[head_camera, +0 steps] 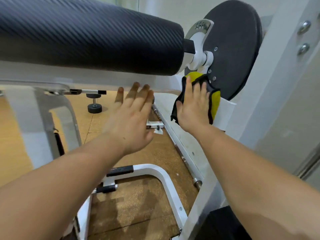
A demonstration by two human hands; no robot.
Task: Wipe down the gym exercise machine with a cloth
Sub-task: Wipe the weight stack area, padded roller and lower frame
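Two hands: right hand (194,108), fingers straight, presses the half-hidden cloth (215,103) against the white frame (226,110) at six o'clock of the black disc (233,49); left hand (131,116), fingers spread, blurred, at its nine o'clock, above open floor (155,149).

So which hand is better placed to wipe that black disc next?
Right. The right hand presses the cloth flat against the white frame just under the disc; the left hand is bare, by the bar under the roller.

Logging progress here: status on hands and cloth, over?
Right hand flat, pressing cloth on white frame below black disc. Left hand open near roller pad. Nothing blocking.
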